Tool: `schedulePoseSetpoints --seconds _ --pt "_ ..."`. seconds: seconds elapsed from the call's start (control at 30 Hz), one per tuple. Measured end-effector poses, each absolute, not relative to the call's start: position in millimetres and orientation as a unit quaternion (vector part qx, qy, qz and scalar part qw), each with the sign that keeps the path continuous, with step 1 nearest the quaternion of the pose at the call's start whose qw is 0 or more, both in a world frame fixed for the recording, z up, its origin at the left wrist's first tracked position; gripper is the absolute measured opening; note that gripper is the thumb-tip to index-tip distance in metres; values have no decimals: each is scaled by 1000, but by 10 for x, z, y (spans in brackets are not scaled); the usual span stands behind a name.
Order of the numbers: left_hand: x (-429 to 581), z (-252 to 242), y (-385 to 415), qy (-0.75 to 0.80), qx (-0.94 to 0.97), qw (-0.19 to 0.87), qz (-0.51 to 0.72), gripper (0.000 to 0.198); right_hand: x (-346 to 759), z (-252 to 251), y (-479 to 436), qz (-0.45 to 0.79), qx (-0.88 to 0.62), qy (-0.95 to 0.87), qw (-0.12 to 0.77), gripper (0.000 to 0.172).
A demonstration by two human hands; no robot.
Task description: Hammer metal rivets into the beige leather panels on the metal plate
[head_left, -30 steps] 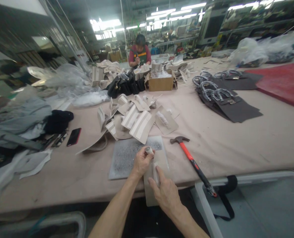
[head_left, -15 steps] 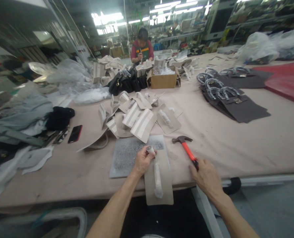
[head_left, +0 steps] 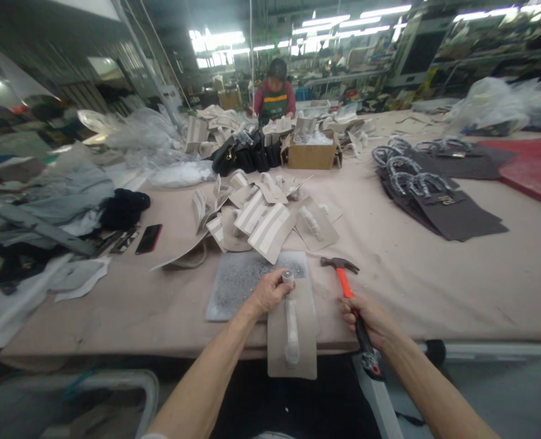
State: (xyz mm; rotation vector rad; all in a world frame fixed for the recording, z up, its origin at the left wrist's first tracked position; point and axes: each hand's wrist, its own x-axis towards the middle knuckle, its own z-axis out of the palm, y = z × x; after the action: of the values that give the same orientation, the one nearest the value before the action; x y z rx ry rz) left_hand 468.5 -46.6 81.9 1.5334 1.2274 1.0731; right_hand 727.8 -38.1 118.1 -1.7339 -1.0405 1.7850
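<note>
1. We're seeing the left hand (head_left: 270, 291) pinching a small pale cylinder (head_left: 287, 277), round end facing up, by the far end of a beige panel (head_left: 304, 326).
2. We're following that panel's long axis, running toward the body and overhanging the table (head_left: 412, 286).
3. Over right, we're watching the right hand (head_left: 366, 318) gripping the hammer (head_left: 345, 283) around its handle.
4. We're noting the hammer's head sitting right of the cylinder, clearly apart, its handle slanting back bodyward; the right hand is lying nearer.
</note>
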Motion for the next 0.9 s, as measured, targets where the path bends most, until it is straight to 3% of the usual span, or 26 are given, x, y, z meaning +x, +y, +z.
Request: schedulePoseSetpoints --seconds 0.13,0.27,0.37,0.43,0.5,0.67,0.73,0.8,0.9 --pt "4678 807 -509 473 646 416 431 6 7152 1443 -528 592 -629 -430 265 23" --pt "4695 755 -568 469 643 407 449 8 7154 1648 -730 310 -602 -677 289 41" --pt "4706 704 -584 474 635 403 458 8 7167 1677 -813 152 -548 -799 195 40" --pt "4709 686 -586 473 637 398 460 7 7167 1756 -815 121 -516 -841 111 38" --pt "4711 693 -590 465 643 397 461 7 7154 1958 -800 106 -502 -853 97 39" --pt "4713 747 -605 457 647 399 462 9 7059 2479 -851 32 -533 -763 364 41" --pt "4709 740 -601 458 650 395 460 9 7040 2377 -898 13 -524 -752 399 39" --pt "4705 718 -594 462 649 393 459 8 7060 2115 -926 34 -498 -806 318 40" --pt "4701 686 -593 470 646 397 453 15 7158 1749 -900 96 -504 -851 111 35"
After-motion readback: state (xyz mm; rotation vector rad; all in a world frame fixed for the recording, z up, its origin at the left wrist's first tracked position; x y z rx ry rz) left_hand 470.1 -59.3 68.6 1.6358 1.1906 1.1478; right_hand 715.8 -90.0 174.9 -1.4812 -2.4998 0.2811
